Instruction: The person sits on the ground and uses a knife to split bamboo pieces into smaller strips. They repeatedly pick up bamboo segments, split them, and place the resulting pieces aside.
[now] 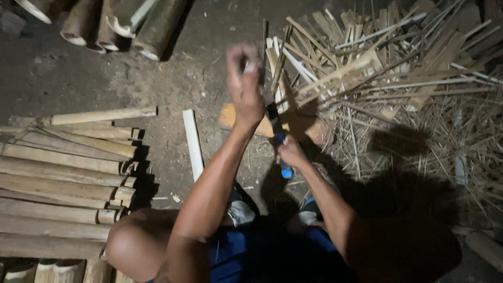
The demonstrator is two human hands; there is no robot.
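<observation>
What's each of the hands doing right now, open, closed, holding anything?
Left hand: closed around the top of a thin upright bamboo strip.
Right hand: closed on the blue-handled knife, blade against the strip.

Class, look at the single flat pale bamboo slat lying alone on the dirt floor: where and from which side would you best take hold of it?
Grip the flat pale bamboo slat near its lower end, probably from above, fingers pinching its two long edges. It lies flat and apart from the stacked bamboo poles on the left, and that end lies closest to the person's left arm, so its narrow width is likely easy to pinch there.
</observation>
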